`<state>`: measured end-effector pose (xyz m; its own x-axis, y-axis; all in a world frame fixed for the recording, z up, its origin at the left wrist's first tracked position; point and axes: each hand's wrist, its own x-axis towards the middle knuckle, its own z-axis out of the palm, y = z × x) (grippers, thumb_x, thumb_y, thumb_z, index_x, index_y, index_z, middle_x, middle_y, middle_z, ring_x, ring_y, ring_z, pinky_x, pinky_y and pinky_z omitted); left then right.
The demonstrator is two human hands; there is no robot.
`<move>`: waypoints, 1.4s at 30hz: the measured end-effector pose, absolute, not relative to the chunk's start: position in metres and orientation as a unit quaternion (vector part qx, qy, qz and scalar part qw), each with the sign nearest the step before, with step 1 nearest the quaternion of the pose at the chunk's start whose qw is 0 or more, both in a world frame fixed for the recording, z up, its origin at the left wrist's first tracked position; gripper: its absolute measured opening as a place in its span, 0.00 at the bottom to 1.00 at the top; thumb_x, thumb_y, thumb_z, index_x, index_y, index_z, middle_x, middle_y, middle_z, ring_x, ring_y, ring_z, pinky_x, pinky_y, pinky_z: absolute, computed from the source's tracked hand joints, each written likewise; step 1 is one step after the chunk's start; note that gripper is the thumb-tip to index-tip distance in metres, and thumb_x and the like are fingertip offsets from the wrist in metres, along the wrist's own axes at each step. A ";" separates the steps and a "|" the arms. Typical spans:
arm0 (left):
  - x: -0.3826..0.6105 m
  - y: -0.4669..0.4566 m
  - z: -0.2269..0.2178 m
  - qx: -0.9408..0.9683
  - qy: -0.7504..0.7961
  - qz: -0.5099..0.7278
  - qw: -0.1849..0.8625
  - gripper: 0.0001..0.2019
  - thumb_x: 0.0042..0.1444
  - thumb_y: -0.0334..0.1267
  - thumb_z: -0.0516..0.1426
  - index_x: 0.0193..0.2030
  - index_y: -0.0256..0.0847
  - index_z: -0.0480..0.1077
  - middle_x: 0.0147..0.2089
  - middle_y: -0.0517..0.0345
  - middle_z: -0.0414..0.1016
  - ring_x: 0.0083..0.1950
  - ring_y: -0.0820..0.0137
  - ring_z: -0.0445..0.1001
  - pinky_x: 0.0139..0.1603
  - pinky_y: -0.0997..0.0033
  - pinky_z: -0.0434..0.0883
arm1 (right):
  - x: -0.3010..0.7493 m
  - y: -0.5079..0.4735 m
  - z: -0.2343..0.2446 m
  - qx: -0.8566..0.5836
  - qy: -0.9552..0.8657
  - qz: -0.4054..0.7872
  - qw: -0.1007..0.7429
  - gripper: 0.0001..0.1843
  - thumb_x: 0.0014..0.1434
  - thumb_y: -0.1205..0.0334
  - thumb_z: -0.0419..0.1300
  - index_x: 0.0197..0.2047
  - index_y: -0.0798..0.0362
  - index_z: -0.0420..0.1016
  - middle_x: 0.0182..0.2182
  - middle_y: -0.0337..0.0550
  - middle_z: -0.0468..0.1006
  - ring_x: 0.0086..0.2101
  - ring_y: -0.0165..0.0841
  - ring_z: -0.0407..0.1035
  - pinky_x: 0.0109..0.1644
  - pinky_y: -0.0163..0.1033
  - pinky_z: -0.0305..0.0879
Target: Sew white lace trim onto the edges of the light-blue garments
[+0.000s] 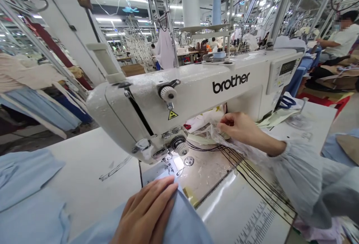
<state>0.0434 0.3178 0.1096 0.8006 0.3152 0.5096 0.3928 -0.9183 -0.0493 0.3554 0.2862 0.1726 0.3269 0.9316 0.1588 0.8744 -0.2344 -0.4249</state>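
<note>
My left hand [151,210] lies flat on a piece of light blue fabric [187,221], its fingers stretched out together and pointing at the needle area. The fabric's tip reaches the lit presser foot [169,166] of the white sewing machine [134,98]. Under the machine's arm, my right hand [238,126] is at a heap of white lace-like scraps [215,135]. Thumb and forefinger are closed in a pinch there; what is between them, if anything, is too small to make out.
More light blue fabric [28,188] lies on the table's left side. Black cords [252,180] run across the right of the table, near printed ruler marks [256,221]. Dark blue scissor handles [287,102] rest behind the machine. A co-worker [340,38] sits at far right.
</note>
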 end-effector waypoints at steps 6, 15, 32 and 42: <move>0.043 0.319 0.109 -0.943 -0.192 -0.258 0.082 0.18 0.63 0.45 0.48 0.59 0.51 0.65 0.59 0.62 0.71 0.57 0.67 0.71 0.52 0.71 0.72 | 0.339 0.294 0.160 -0.775 -0.606 0.018 0.182 0.18 0.59 0.46 0.57 0.31 0.55 0.72 0.31 0.41 0.75 0.34 0.32 0.69 0.41 0.43 0.65; 0.043 0.315 0.111 -0.945 -0.205 -0.248 0.060 0.18 0.62 0.44 0.49 0.58 0.50 0.65 0.58 0.61 0.71 0.57 0.67 0.71 0.54 0.72 0.71 | 0.361 0.286 0.171 -0.741 -0.647 -0.005 0.178 0.09 0.60 0.60 0.54 0.38 0.52 0.75 0.32 0.41 0.78 0.31 0.31 0.70 0.33 0.35 0.60; 0.053 0.300 0.128 -0.942 -0.258 -0.213 0.041 0.17 0.63 0.40 0.51 0.58 0.45 0.63 0.56 0.60 0.73 0.56 0.69 0.70 0.57 0.71 0.67 | 0.321 0.259 0.191 -0.619 -0.711 0.021 0.334 0.03 0.55 0.68 0.56 0.33 0.52 0.71 0.25 0.34 0.75 0.25 0.25 0.68 0.30 0.30 0.61; 0.098 0.275 0.168 -0.900 -0.355 -0.209 -0.142 0.08 0.59 0.44 0.55 0.36 0.43 0.69 0.32 0.63 0.74 0.33 0.71 0.72 0.34 0.72 0.70 | 0.282 0.238 0.187 -0.476 -0.772 0.014 0.420 0.03 0.60 0.67 0.57 0.34 0.57 0.72 0.28 0.36 0.75 0.27 0.24 0.67 0.32 0.30 0.60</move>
<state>0.0980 0.2751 0.1676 0.6609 0.6983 0.2748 0.5793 -0.7076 0.4047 0.2818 0.2375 0.1866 -0.1932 0.7477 0.6353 0.7240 0.5456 -0.4220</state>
